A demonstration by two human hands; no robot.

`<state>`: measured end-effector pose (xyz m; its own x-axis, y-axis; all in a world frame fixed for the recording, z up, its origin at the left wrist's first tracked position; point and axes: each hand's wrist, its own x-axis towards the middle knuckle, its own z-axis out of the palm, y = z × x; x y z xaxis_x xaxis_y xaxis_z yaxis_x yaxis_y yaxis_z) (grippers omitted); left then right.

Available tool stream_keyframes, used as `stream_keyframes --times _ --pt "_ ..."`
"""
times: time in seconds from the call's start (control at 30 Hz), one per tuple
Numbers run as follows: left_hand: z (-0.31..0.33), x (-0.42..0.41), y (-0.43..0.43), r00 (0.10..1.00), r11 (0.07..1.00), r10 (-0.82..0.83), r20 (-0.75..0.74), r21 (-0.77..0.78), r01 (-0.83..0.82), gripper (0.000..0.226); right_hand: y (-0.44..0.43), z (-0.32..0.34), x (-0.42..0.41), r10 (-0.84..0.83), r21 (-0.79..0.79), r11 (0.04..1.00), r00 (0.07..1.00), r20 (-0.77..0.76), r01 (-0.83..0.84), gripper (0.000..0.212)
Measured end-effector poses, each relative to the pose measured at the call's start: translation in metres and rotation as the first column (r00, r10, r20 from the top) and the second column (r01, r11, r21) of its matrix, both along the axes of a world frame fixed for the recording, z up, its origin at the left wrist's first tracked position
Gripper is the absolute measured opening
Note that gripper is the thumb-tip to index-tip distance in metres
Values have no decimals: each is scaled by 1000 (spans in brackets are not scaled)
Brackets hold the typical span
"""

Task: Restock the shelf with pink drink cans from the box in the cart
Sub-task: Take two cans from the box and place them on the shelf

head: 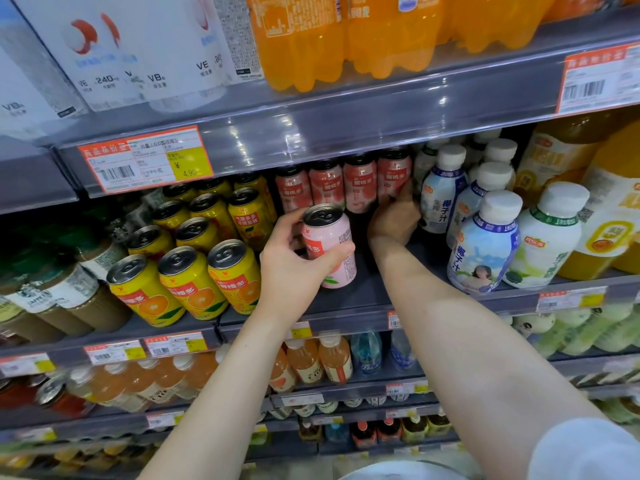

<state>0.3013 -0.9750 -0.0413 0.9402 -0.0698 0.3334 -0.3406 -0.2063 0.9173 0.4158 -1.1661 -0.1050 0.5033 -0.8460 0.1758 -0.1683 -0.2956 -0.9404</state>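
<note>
Supermarket drinks shelf: a person's left hand wraps its fingers round a tilted pink can near the front, while the right hand reaches deep, fingers curled at the base of the end can in a back row of four, between yellow cans and white bottles.

Single head-worn wide-angle view, close to the middle shelf, forward and slightly downward.
</note>
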Motion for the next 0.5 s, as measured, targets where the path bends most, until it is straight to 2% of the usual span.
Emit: stream_keyframes --times 0.23,0.37,0.43,0.5 --pt "5 6 0 999 999 22 47 26 -24 70 15 11 -12 82 82 993 996 30 -84 62" --pt "6 8 0 997 998 25 68 51 -28 68 29 21 -41 128 53 990 992 -2 -127 33" --pt "8 12 1 997 996 29 68 88 -35 66 37 33 -62 234 103 966 971 44 -237 30" --pt "10 16 1 997 992 44 63 112 -51 66 45 44 -81 427 182 869 883 194 -460 24"
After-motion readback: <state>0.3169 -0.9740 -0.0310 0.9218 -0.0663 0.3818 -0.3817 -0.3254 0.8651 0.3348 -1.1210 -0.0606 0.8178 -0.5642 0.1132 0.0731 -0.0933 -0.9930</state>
